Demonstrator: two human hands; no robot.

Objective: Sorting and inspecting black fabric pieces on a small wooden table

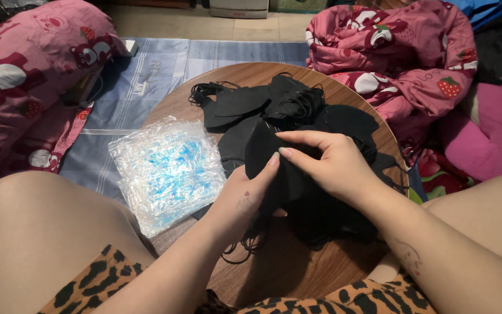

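Wooden and round, the bench [297, 273] carries a big heap of black masks [274, 104] from its middle up to 12 o'clock, none of them bagged that I can see. At 9 o'clock lies a stack of clear bags [167, 168]. Both hands pinch one black mask [262, 152] at the middle: left hand [242, 200] from under, right hand [332, 166] from above.

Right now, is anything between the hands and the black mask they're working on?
Nothing visible is. The left hand and the right hand both already hold the black mask directly, above the heap of black masks on the round wooden table. The stack of clear plastic bags lies off to the side.
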